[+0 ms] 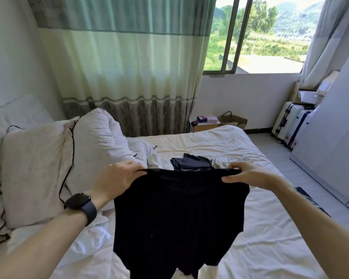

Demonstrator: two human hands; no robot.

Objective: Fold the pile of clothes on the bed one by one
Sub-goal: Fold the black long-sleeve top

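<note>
Garment, black knit fabric [179, 214]: held up above the white-sheeted bed [250, 228], hanging from its top edge. Left hand [117, 178], fingers pinching the left corner; right hand [248, 174], fingers pinching the right corner. Pile of dark and white clothes [189, 162]: on the bed, behind the garment.

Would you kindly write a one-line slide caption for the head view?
Both hands, left and right, hold a black garment up by its top edge over the bed.

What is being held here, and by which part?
A black garment, pinched at its top edge by the left hand and right hand.
</note>
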